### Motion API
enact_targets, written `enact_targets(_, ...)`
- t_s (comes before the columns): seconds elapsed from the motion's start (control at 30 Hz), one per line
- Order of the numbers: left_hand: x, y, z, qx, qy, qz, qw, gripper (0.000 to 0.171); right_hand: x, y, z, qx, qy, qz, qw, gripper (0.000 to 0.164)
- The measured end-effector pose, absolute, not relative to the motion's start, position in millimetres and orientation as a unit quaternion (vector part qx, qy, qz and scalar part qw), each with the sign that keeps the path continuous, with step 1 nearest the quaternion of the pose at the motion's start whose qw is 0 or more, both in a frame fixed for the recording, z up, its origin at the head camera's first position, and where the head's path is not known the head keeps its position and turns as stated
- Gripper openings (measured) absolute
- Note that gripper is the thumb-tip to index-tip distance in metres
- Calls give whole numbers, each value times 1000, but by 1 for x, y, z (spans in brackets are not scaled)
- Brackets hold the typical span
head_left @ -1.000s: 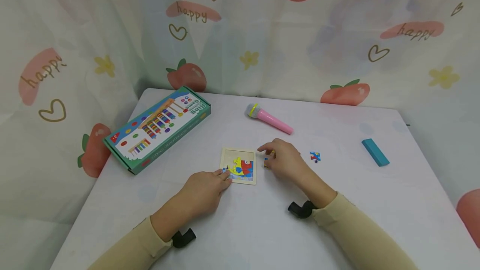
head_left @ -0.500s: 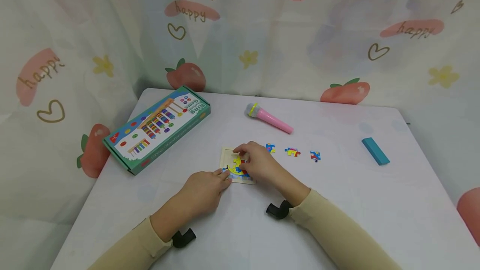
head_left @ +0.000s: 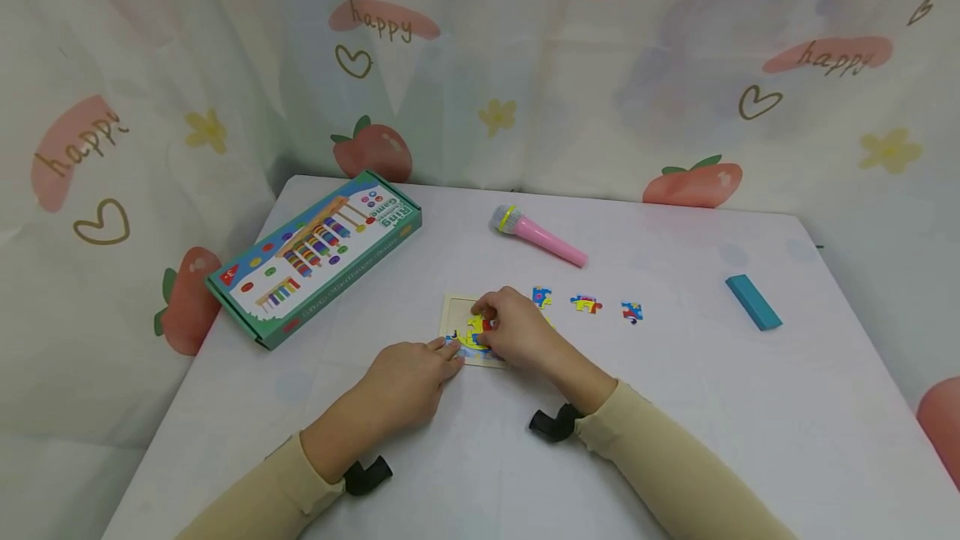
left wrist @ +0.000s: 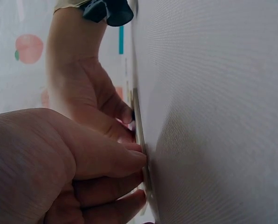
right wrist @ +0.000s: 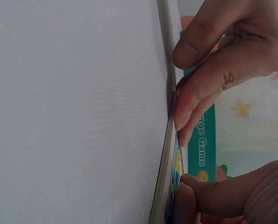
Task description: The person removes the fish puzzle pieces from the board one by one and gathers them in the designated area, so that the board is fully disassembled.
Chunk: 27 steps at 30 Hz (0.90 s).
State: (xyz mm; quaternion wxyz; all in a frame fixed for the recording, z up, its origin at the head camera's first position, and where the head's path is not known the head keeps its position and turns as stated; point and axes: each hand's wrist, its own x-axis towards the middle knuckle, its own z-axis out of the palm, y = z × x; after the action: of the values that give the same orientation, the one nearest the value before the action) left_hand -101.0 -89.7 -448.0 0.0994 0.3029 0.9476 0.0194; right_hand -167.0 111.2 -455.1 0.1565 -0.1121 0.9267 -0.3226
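A small square wooden jigsaw tray (head_left: 447, 311) lies on the table, its lower part filled with yellow, red and blue pieces. My left hand (head_left: 408, 382) rests its fingertips on the tray's near left corner. Thumb and index finger of my right hand (head_left: 519, 330) pinch a jigsaw piece (head_left: 477, 308) over the tray, mostly hidden by the fingers. The right wrist view has the right hand (right wrist: 237, 193) right at the tray's face, while the left hand (right wrist: 223, 70) touches its rim. To the right lie a blue piece (head_left: 542, 297), a yellow-red piece (head_left: 586, 304) and a blue-red piece (head_left: 632, 312).
A green ring game box (head_left: 318, 257) lies at the back left. Behind the tray is a pink toy microphone (head_left: 540, 237), and a teal block (head_left: 753, 302) sits at the right. A patterned cloth (head_left: 465, 57) hangs around the table's back and sides.
My right hand has moved left from the loose pieces to over the tray, then shifted only slightly there. The left hand has stayed on the tray's corner.
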Motion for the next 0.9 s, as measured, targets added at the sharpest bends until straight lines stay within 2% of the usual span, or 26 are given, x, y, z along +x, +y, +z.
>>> enact_targets(0.47, -100, -88, -446, 299, 949, 18, 97, 38, -164, 108, -458, -125, 934, -303, 144, 22)
enact_targets(0.7, -99, -88, -446, 301, 949, 15, 91, 39, -163, 107, -459, -126, 933, -307, 137, 27)
enact_targets(0.9, -99, -87, -447, 298, 950, 14, 95, 39, -161, 106, -459, -123, 937, -298, 136, 26)
